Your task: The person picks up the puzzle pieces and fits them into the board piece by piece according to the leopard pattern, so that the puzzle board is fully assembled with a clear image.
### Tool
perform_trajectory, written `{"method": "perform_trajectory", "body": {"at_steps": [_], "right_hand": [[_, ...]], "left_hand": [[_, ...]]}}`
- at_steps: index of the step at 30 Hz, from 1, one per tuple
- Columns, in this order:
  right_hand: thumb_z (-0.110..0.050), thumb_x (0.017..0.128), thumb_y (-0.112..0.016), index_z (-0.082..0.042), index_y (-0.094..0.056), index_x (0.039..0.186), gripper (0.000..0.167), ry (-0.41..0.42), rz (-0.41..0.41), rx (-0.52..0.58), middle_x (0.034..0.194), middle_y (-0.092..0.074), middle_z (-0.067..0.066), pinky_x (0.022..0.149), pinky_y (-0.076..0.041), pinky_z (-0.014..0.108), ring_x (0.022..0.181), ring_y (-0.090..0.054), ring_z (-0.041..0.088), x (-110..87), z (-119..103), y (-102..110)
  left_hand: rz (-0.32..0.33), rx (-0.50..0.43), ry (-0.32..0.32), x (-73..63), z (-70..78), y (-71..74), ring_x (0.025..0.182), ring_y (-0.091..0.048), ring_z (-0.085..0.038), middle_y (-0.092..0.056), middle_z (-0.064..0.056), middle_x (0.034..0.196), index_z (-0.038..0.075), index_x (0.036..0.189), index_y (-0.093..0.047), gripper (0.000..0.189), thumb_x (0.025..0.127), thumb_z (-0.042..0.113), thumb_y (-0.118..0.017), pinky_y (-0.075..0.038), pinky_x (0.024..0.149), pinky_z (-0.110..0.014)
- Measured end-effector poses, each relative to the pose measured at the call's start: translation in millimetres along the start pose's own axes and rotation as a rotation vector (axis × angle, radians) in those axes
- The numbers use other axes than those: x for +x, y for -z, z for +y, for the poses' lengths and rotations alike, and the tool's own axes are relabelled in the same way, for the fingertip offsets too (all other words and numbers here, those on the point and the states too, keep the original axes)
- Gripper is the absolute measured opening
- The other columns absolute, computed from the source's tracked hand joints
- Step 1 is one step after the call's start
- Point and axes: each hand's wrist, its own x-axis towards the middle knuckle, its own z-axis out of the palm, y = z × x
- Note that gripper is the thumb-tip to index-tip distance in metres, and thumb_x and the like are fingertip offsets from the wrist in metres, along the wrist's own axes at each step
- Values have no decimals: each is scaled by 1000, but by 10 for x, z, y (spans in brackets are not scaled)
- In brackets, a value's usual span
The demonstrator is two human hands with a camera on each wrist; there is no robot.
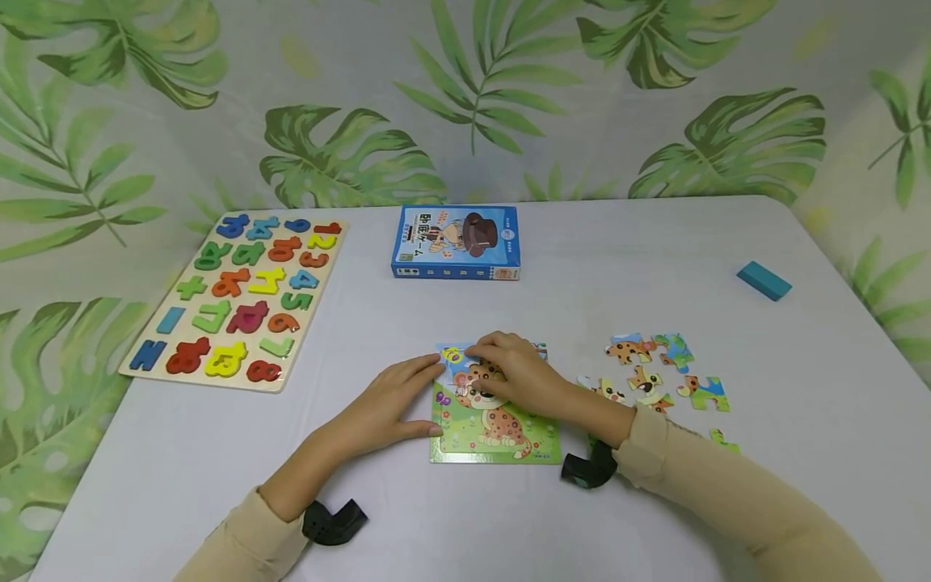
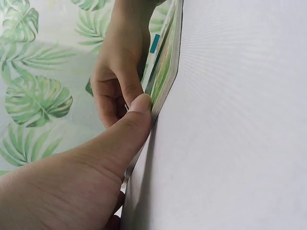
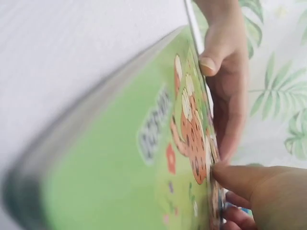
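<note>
A square jigsaw puzzle board (image 1: 498,459) with a spotted cartoon animal on green lies in front of me in the head view. My left hand (image 1: 381,412) rests along its left edge, fingers fairly straight, thumb (image 2: 136,115) touching the side. Over the upper part of the board, my right hand (image 1: 520,376) bends its fingers and thumb around a puzzle piece (image 1: 465,388) at the upper left, largely covered by the hand. In the right wrist view the right thumb (image 3: 240,179) touches the picture surface. Loose puzzle pieces (image 1: 707,394) lie to the right, some partly behind the right wrist.
A wooden number board (image 1: 272,380) with coloured numerals lies at the left. At the back stands a blue box (image 1: 454,242) lying flat, and a teal block (image 1: 764,280) is at the far right. Black wrist mounts (image 1: 334,524) sit beneath both wrists. Leaf-patterned cloth hangs behind the white table.
</note>
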Motion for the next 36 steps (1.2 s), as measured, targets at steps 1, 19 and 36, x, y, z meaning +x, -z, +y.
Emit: {"method": "perform_trajectory", "body": {"at_steps": [1,19,36], "right_hand": [[-23,82,-66,-8,-58,120,41,2,4,-2,111,-53,5,88,-38,38,102,-47,20,8,4,-9],[-30,82,-65,-11,-59,121,43,-26,42,-69,111,-50,5,83,-31,42,98,-45,21,36,-106,-36],[-22,78,-70,-13,-36,136,67,-62,157,241,139,-28,4,96,-27,54,126,-26,25,-392,16,739]], "left_hand": [[-2,0,-2,2,1,3,130,-24,-24,-26,-6,144,9,140,-32,78,79,49,-62,-20,104,-42],[-68,9,37,20,23,102,131,-14,-27,-20,-8,144,21,142,-30,81,75,54,-63,-21,102,-47],[-72,-2,53,59,25,71,132,-12,-27,-19,-7,145,22,142,-29,83,74,56,-62,-19,103,-46]]}}
